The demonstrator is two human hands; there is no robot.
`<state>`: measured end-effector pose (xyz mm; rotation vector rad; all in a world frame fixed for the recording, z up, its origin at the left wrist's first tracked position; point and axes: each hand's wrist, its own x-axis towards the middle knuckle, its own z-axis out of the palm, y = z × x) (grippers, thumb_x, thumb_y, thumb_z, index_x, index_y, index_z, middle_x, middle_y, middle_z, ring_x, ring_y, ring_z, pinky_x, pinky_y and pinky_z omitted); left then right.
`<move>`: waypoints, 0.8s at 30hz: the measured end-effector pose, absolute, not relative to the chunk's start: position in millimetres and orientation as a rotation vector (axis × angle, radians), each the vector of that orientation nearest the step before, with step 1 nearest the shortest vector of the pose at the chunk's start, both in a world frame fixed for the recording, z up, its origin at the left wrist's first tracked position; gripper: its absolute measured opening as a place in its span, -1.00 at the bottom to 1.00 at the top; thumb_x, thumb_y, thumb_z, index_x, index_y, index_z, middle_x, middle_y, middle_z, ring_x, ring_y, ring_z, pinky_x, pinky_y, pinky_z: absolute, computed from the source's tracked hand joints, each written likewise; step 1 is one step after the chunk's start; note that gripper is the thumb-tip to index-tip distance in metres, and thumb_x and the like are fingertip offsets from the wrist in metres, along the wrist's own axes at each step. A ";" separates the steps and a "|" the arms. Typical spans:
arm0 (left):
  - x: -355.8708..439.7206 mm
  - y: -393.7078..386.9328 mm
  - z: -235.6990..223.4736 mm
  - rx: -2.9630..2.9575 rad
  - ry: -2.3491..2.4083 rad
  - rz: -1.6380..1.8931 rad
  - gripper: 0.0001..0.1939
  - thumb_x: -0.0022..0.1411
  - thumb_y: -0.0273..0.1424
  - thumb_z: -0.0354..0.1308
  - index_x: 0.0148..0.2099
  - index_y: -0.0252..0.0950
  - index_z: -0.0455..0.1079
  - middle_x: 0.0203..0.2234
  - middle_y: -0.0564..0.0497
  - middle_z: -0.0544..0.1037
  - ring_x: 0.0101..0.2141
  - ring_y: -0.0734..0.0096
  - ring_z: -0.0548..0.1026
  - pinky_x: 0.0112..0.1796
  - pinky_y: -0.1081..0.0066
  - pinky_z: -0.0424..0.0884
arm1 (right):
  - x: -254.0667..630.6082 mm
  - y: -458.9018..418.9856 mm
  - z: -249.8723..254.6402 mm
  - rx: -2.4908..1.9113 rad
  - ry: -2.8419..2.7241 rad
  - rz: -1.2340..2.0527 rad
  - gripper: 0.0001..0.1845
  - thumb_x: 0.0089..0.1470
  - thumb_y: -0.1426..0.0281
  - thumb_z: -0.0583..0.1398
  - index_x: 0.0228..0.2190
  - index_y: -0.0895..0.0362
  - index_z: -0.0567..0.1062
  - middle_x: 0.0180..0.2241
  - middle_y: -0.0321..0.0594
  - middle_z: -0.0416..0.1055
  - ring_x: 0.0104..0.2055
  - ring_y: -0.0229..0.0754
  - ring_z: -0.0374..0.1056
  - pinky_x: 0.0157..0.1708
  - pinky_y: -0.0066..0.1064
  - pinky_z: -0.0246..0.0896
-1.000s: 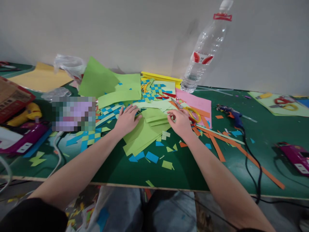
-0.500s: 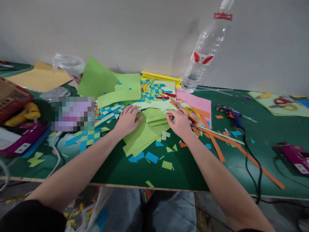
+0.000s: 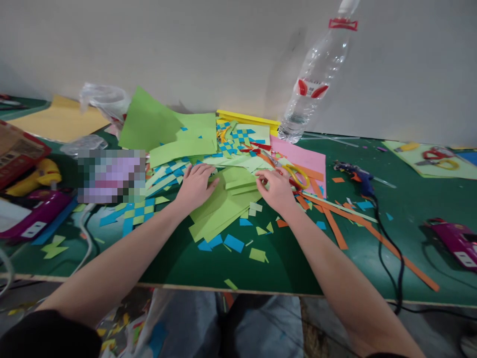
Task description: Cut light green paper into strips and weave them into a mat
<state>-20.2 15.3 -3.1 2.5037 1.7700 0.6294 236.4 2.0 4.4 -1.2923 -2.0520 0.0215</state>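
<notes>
My left hand (image 3: 197, 184) lies flat with fingers spread on a stack of light green paper sheets (image 3: 223, 204) in the middle of the green table (image 3: 290, 258). My right hand (image 3: 276, 189) rests at the right edge of the same stack, its fingers curled and pinching at green paper strips (image 3: 242, 185). Yellow-handled scissors (image 3: 294, 173) lie just right of that hand on a pink sheet (image 3: 303, 156). Blue and green woven paper mats (image 3: 238, 139) lie behind the hands.
A clear plastic bottle (image 3: 316, 84) leans on the wall. A glue gun (image 3: 357, 174) with a black cord, orange strips (image 3: 335, 226), a magenta device (image 3: 454, 241) and more scissors (image 3: 436, 156) lie at right. Boxes and a bag crowd the left. Paper scraps litter the front.
My right hand has shifted slightly left and its fingers have curled onto the green strips. The left hand has stayed flat on the stack.
</notes>
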 end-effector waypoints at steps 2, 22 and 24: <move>-19.9 14.9 -2.0 2.508 1.748 0.680 -0.58 0.38 -0.24 -0.07 0.14 -0.31 0.37 0.12 -0.19 0.44 0.19 0.03 0.30 0.25 -0.02 0.01 | 236.0 1.3 5.6 -1.277 -2.049 0.025 -0.79 0.15 0.45 0.09 -0.20 0.05 0.46 -0.37 -0.22 0.56 -0.27 -0.09 0.46 0.12 -0.05 0.05; -6.6 -1.7 7.0 2.884 0.738 0.819 -0.57 0.37 -0.40 0.04 0.26 -0.15 0.27 0.12 -0.06 0.47 0.11 0.25 0.43 0.13 0.10 0.36 | 233.5 -1.6 6.2 -1.180 -2.257 0.005 -0.33 0.19 0.46 0.05 0.30 0.10 0.07 -0.13 -0.06 0.50 -0.03 0.06 0.40 0.19 0.10 0.08; -5.7 -2.9 8.8 2.879 0.698 0.804 -0.56 0.36 -0.42 0.06 0.26 -0.13 0.28 0.11 -0.04 0.48 0.09 0.25 0.44 0.12 0.11 0.37 | 234.0 -0.4 4.9 -1.174 -2.233 0.037 -0.33 0.17 0.49 0.05 0.30 0.08 0.09 -0.16 -0.07 0.50 -0.05 0.06 0.40 0.18 0.12 0.10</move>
